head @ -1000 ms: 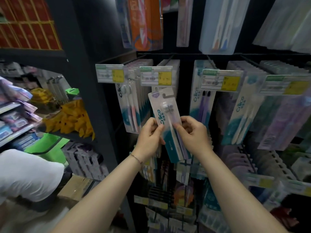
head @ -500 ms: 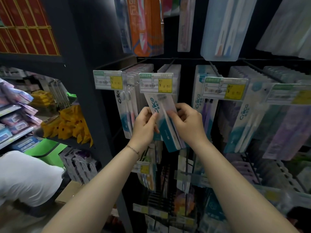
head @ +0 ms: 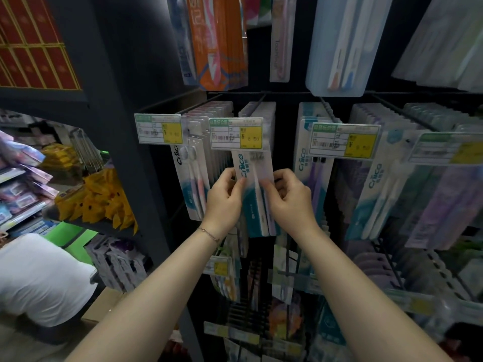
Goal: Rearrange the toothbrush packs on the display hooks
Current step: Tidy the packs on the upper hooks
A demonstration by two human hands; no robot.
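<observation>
A white and teal toothbrush pack (head: 254, 194) hangs upright in front of the second hook's stack, its top hidden behind a price tag (head: 236, 133). My left hand (head: 224, 201) pinches the pack's left edge. On the pack's right edge my right hand (head: 290, 198) grips it with curled fingers. More packs fill the same hook (head: 257, 111) behind it. The neighbouring hook on the left carries a pack with pink and white brushes (head: 193, 184).
Hooks with further toothbrush packs (head: 311, 173) run to the right, each behind a price tag (head: 345, 141). An orange pack (head: 220, 43) and others hang above. Lower hooks hold small packs. A dark upright post stands left, with yellow goods (head: 96, 197). A person in white (head: 39, 280) crouches bottom left.
Both hands have lifted the pack from a tilted position in front of the display up to the second hook. It now hangs straight with its top behind the price tag.
</observation>
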